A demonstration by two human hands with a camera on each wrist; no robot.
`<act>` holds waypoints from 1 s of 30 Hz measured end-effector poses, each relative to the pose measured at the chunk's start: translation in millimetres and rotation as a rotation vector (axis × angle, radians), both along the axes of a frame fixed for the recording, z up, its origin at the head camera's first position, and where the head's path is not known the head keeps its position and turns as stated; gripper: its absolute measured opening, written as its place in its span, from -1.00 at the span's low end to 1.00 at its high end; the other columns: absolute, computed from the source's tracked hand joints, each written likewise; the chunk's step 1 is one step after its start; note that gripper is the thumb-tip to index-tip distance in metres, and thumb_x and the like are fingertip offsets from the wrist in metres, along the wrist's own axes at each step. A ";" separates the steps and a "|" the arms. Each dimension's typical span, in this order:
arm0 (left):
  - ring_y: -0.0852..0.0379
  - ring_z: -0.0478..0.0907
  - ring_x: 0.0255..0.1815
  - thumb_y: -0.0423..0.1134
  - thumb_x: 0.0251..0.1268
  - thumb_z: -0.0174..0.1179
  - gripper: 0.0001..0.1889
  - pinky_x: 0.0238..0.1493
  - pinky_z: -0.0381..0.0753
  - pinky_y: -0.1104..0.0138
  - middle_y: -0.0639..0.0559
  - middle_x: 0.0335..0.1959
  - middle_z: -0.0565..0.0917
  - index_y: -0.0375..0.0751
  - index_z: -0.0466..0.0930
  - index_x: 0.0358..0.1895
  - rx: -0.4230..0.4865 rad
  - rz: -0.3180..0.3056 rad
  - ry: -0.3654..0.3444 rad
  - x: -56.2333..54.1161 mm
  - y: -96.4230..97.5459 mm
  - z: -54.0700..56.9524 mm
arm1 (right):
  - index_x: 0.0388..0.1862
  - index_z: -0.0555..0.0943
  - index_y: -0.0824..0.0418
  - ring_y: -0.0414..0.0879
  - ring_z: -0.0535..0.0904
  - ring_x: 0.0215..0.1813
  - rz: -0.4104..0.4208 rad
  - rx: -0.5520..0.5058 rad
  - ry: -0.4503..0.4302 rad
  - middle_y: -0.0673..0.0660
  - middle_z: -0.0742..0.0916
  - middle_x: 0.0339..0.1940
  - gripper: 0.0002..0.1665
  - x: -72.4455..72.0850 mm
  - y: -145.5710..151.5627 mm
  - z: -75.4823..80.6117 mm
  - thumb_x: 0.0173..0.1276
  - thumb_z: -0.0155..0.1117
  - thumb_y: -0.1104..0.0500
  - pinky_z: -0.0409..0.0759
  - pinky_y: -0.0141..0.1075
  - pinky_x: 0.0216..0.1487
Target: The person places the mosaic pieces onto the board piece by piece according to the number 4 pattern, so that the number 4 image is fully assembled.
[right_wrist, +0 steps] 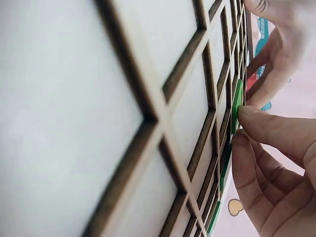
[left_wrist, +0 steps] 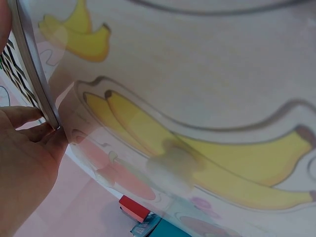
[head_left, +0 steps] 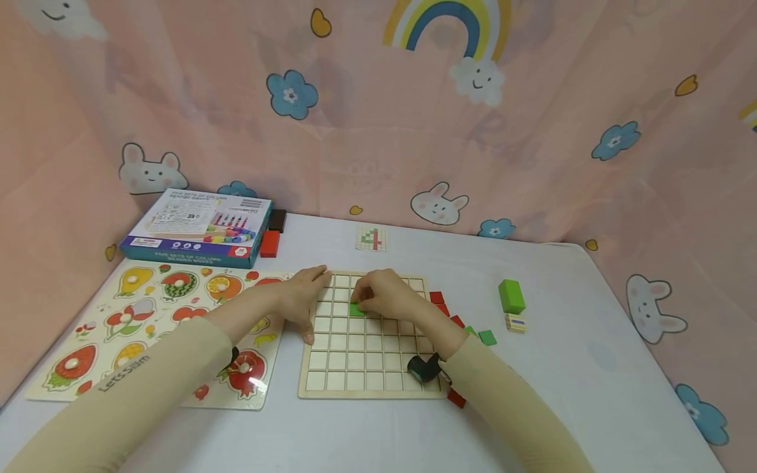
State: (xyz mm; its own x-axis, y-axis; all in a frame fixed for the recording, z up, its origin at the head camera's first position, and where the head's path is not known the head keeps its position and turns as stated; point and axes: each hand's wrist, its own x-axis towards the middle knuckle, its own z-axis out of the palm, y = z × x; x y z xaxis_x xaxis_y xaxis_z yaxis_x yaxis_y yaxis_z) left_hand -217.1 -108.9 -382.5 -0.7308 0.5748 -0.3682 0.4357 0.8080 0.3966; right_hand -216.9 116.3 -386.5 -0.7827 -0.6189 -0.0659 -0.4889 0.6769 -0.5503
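Observation:
A wooden grid board [head_left: 345, 380] lies flat in front of me. My right hand [head_left: 387, 295] is over its upper part, thumb and fingertips pinching a green square tile [right_wrist: 237, 106] at a cell. In the right wrist view two more green tiles, one of them this tile [right_wrist: 213, 219], sit along the grid beyond the fingers. My left hand [head_left: 300, 299] rests on the board's left edge, its thumb lower down and its fingers extended toward the upper corner. Seen from the left wrist, fingertips [left_wrist: 29, 116] touch the board's edge.
Left of the grid lies a fruit puzzle board [head_left: 201, 387], with a boxed set [head_left: 195, 226] and a red block [head_left: 269, 244] behind. A pattern card [head_left: 371, 239] lies beyond the grid. Red tiles [head_left: 436, 297], green tiles [head_left: 487, 337] and a green block [head_left: 511, 297] are on the right.

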 end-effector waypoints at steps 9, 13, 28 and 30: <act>-0.34 -0.17 0.64 0.01 -0.31 0.65 0.40 0.63 -0.01 -0.11 -0.39 0.62 -0.14 -0.40 -0.15 0.57 -0.009 0.009 -0.006 0.8 0.2 1.0 | -0.11 0.72 0.17 -0.16 0.62 -0.23 -0.064 -0.051 -0.054 0.06 0.77 -0.23 -0.81 1.6 33.5 14.4 0.31 0.34 0.28 0.61 -0.34 -0.18; -0.35 -0.17 0.64 0.02 -0.31 0.65 0.40 0.63 0.00 -0.11 -0.39 0.62 -0.15 -0.41 -0.15 0.56 -0.012 0.003 0.000 0.5 1.0 2.9 | -0.09 0.72 0.17 -0.12 0.60 -0.22 -0.108 -0.062 -0.038 0.08 0.76 -0.22 -0.81 3.4 71.5 19.2 0.33 0.33 0.25 0.61 -0.33 -0.18; -0.35 -0.15 0.63 0.03 -0.32 0.65 0.40 0.62 0.01 -0.12 -0.39 0.61 -0.13 -0.40 -0.14 0.56 -0.021 0.004 -0.003 0.7 0.1 3.5 | -0.11 0.67 0.16 -0.08 0.57 -0.16 -0.195 0.067 -0.207 0.07 0.73 -0.21 -0.75 26.9 184.0 18.1 0.21 0.41 0.27 0.63 -0.41 -0.15; -0.35 -0.15 0.63 0.03 -0.31 0.64 0.40 0.62 0.01 -0.12 -0.39 0.61 -0.14 -0.40 -0.14 0.56 -0.020 0.002 -0.003 0.6 0.3 3.2 | -0.13 0.67 0.15 -0.07 0.58 -0.16 -0.177 0.075 -0.221 0.07 0.73 -0.22 -0.74 28.0 186.5 18.3 0.17 0.46 0.26 0.63 -0.40 -0.15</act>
State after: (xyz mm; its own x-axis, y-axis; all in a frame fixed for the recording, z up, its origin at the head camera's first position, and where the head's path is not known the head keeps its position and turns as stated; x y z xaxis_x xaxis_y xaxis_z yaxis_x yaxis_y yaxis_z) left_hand -216.5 -108.6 -379.3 -0.7308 0.5659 -0.3816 0.4328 0.8166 0.3820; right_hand -189.0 302.7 -368.2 -0.8395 -0.4612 -0.2872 -0.2337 0.7837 -0.5755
